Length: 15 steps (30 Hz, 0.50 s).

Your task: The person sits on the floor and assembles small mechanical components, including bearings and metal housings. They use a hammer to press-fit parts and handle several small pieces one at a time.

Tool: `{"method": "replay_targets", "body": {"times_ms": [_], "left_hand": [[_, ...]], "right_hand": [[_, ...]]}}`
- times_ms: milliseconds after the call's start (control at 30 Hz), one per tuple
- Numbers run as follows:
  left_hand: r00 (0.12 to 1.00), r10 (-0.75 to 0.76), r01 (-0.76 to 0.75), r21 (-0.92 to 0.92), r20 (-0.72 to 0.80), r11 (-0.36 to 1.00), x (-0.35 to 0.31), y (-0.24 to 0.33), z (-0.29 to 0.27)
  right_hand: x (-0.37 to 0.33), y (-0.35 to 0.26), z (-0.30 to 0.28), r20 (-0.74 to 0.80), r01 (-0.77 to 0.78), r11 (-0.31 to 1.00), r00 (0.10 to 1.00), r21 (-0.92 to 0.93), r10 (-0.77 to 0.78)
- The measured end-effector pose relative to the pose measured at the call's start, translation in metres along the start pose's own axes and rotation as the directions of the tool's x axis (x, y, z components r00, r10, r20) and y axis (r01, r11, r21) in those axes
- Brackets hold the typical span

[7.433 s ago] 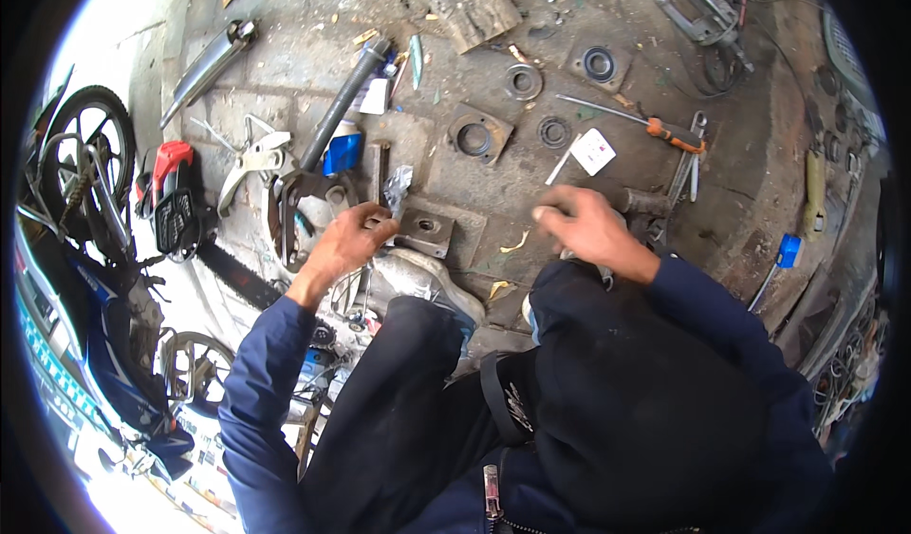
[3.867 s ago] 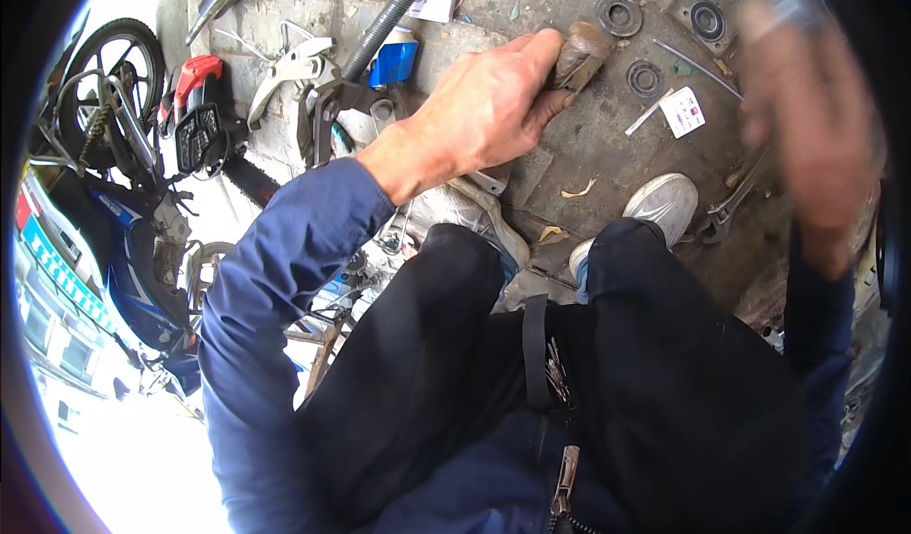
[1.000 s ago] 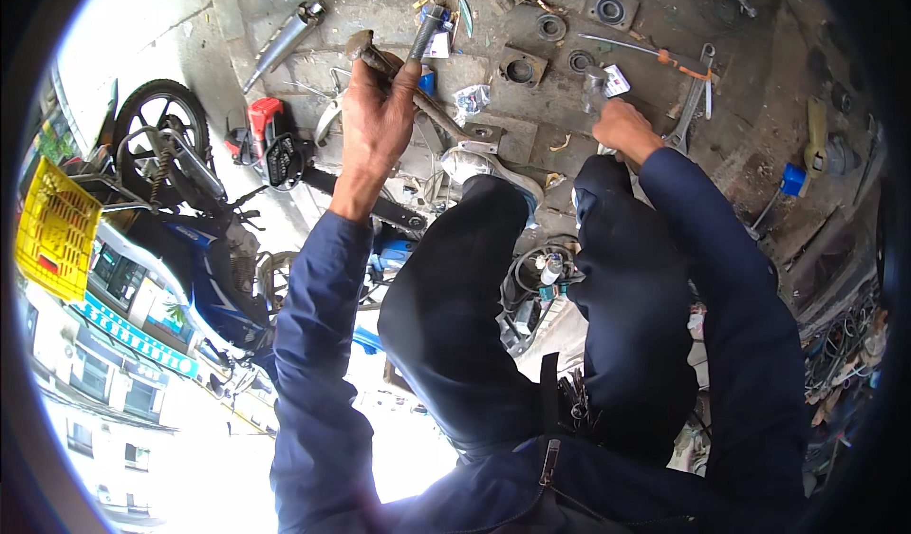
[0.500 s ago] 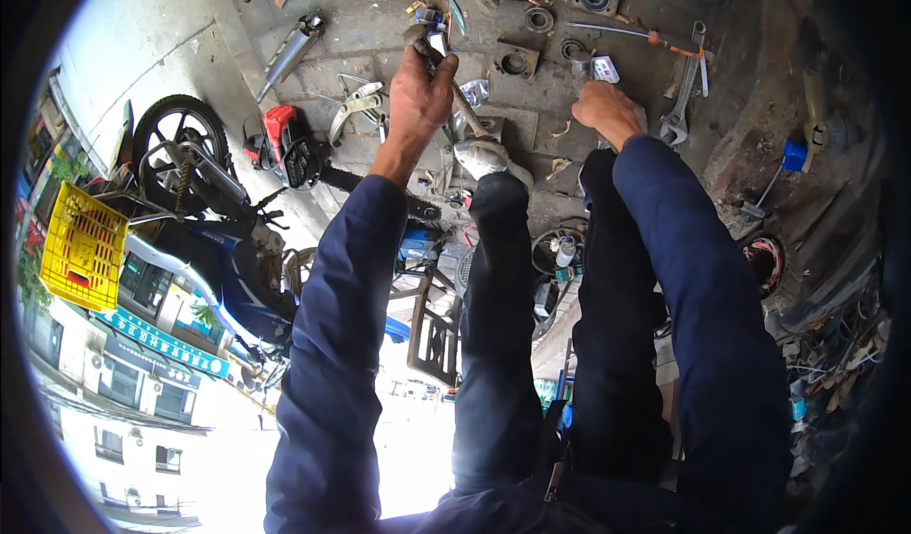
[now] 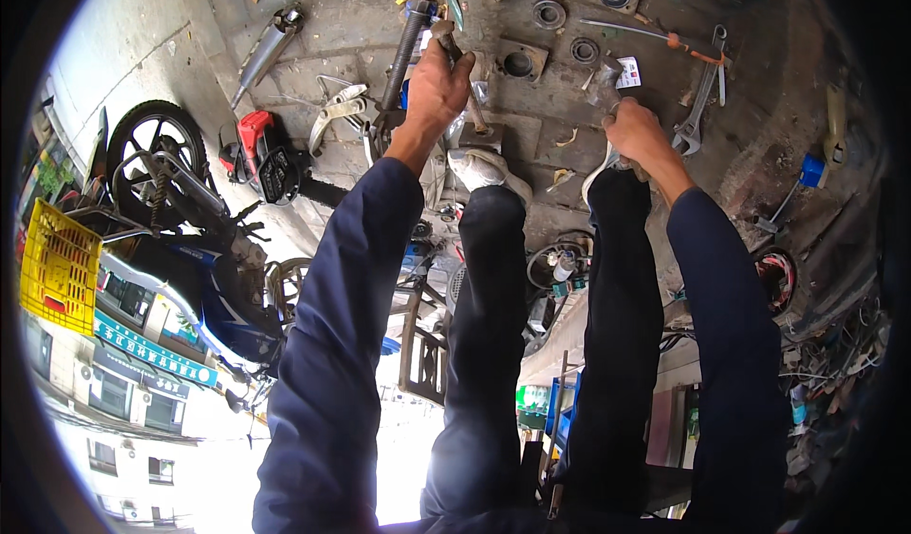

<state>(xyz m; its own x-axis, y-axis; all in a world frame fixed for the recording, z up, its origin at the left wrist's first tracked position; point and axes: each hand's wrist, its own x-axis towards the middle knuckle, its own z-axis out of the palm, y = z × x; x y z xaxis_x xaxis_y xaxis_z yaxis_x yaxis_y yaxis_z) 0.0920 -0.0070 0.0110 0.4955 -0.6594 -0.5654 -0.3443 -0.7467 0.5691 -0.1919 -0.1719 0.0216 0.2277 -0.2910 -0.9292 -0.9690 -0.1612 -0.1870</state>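
Observation:
My left hand [image 5: 438,93] is closed around a rusty metal punch [image 5: 443,31] with a flared, battered top. The punch's lower end reaches a small metal block [image 5: 480,136] on the ground, beside my shoe [image 5: 479,168]; whether they touch is hard to tell. To the right, my right hand [image 5: 638,135] is wrapped round a hammer, its greyish metal head [image 5: 604,88] showing beyond the fist and its handle mostly hidden. Left of my left hand lies a thick threaded bolt [image 5: 408,50], near a metal puller [image 5: 337,114].
Flange bearings [image 5: 519,62] and loose bearing rings [image 5: 548,14] lie ahead on the paving. A large wrench [image 5: 704,93] sits at right, near a blue-ended tool [image 5: 811,170]. A red chainsaw [image 5: 256,140] and a motorcycle [image 5: 209,268] with a yellow crate [image 5: 59,266] stand left.
My right hand has moved nearer to me and rightward with the hammer. The left hand keeps its grip on the punch. The threaded bolt now shows beside it as the view shifts.

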Motion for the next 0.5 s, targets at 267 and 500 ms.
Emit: {"method": "replay_targets", "body": {"times_ms": [267,500], "left_hand": [[0.999,0.011,-0.011,-0.018,0.03,1.0,0.003,-0.009,0.019],[0.998,-0.007,0.007,0.004,0.069,1.0,0.01,-0.013,0.021]], "right_hand": [[-0.016,0.01,0.012,0.086,0.009,0.988,0.996,0.154,-0.023],[-0.042,0.003,0.014,0.092,-0.047,0.958,0.996,0.282,0.022]]}}
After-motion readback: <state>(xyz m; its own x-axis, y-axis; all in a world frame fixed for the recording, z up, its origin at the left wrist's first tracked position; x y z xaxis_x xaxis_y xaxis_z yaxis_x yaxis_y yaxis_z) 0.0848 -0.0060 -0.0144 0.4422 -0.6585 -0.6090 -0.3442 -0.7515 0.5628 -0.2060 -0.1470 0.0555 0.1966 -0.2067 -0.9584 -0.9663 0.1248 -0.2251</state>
